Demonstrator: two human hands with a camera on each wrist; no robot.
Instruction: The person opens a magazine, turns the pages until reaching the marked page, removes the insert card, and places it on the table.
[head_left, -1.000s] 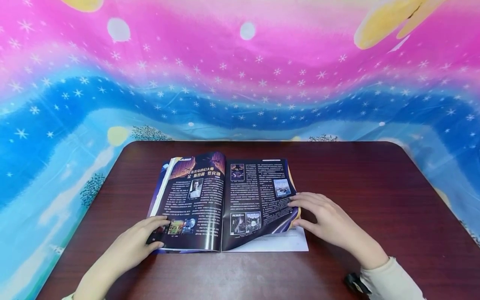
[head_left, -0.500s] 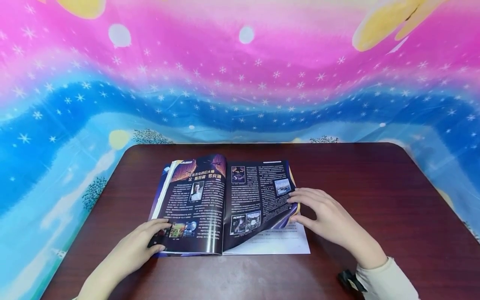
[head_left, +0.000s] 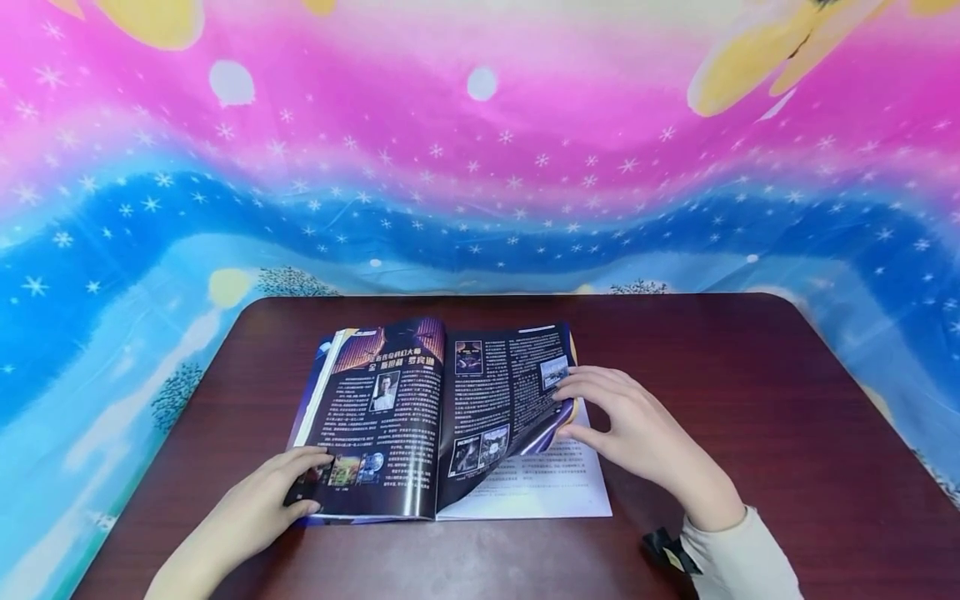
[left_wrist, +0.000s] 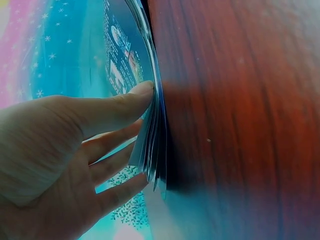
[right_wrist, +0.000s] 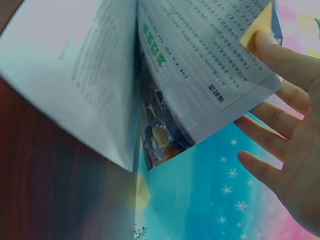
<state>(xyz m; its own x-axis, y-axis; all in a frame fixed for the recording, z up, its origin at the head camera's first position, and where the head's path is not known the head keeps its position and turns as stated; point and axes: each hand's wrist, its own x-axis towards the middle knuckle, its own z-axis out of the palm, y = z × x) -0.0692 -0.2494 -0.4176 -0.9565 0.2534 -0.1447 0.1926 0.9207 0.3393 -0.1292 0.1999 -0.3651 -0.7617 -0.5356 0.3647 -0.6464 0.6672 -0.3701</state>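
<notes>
An open magazine (head_left: 390, 467) with glossy black pages lies on the dark wooden table. My left hand (head_left: 251, 508) rests at its lower left corner, fingers fairly straight on the page. In the left wrist view, the thumb (left_wrist: 135, 97) presses by the edge of the page stack (left_wrist: 150, 140). My right hand (head_left: 641, 429) pinches the outer edge of the right page (head_left: 487, 392), which curls up at its lower corner. Under it shows a white printed page (head_left: 547, 496). The right wrist view shows the lifted page's underside (right_wrist: 200, 75), its yellow edge bent beneath the thumb (right_wrist: 272, 47).
The table (head_left: 750, 400) reaches well past the magazine on both sides. Behind it hangs a pink and blue cloth (head_left: 480, 192) with snowflakes. A black strap-like piece (head_left: 670, 552) sits by the right sleeve (head_left: 738, 554).
My right hand has drawn the right page's edge leftward and up, baring more of the white page beneath. The left hand stays at its corner. The head view has tilted up a little.
</notes>
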